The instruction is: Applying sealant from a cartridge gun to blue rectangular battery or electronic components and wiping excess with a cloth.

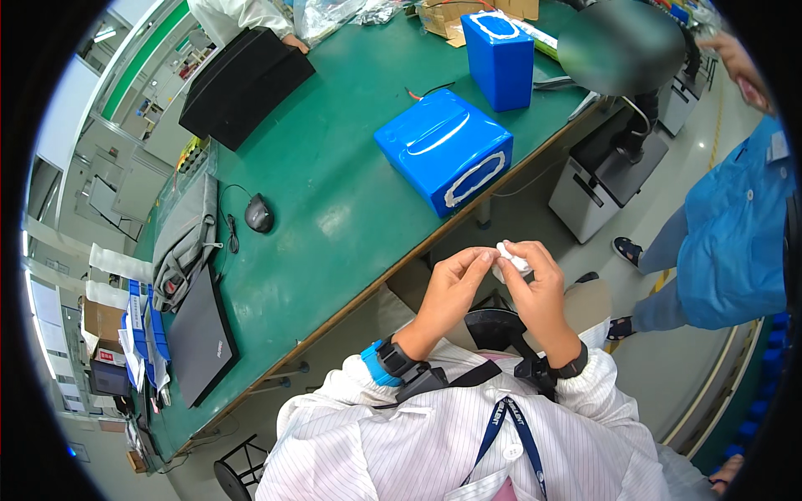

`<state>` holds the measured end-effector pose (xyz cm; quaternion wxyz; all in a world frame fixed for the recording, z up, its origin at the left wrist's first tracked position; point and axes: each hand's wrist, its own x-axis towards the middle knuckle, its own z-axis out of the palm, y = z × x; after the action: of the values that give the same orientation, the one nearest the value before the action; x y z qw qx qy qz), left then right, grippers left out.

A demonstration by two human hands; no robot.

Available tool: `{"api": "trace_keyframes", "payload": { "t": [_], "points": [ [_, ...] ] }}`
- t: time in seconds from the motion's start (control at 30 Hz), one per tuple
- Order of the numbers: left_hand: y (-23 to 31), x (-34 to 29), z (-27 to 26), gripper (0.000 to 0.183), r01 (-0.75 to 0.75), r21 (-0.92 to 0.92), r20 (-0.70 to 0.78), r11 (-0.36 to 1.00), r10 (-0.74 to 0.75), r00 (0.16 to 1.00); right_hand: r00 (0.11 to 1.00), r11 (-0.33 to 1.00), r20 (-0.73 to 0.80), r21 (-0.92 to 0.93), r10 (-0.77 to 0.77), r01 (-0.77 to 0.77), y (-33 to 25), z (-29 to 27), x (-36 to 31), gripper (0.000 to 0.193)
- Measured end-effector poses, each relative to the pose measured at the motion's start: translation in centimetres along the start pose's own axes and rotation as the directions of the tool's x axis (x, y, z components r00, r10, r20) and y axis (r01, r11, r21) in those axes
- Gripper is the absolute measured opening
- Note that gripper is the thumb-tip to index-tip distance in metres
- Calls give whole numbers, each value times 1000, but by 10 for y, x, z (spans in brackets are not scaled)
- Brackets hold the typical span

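My two hands meet in front of my chest, just off the table's near edge. My right hand (539,292) is closed around a small white wad (516,261), gripping it with thumb and fingers. The fingers of my left hand (454,288) are pinched together at the wad's left side; what lies between those fingertips is too small to make out. On the table beyond, a blue-wrapped block (439,146) lies with a white ring on its end face and a red and black lead. Behind it stands another blue block (499,67), also with a white ring on top.
The green table (334,217) carries a mouse (260,214), a grey bag (188,234), a closed laptop (205,338) and a black box-like block (245,88) beside another person's sleeve. A person in blue (735,225) stands at right, near a grey cabinet (597,188).
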<state>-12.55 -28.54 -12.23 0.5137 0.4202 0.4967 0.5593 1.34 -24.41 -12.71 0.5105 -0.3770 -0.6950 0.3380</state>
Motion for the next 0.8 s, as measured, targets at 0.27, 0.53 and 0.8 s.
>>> {"api": "trace_keyframes", "payload": {
  "t": [0.27,0.53,0.8],
  "points": [
    [47,-2,-35,22,-325,790,-72,520,605,793,1000,995,-20,103,8,-6,18,32,31,13],
    [39,32,-78,71,-80,916,-192,393,605,773,998,997,-41,56,51,-49,25,45,44,10],
    [33,62,-82,112,53,888,-277,456,440,854,964,945,-79,-231,-254,230,36,62,53,10]
  ]
}}
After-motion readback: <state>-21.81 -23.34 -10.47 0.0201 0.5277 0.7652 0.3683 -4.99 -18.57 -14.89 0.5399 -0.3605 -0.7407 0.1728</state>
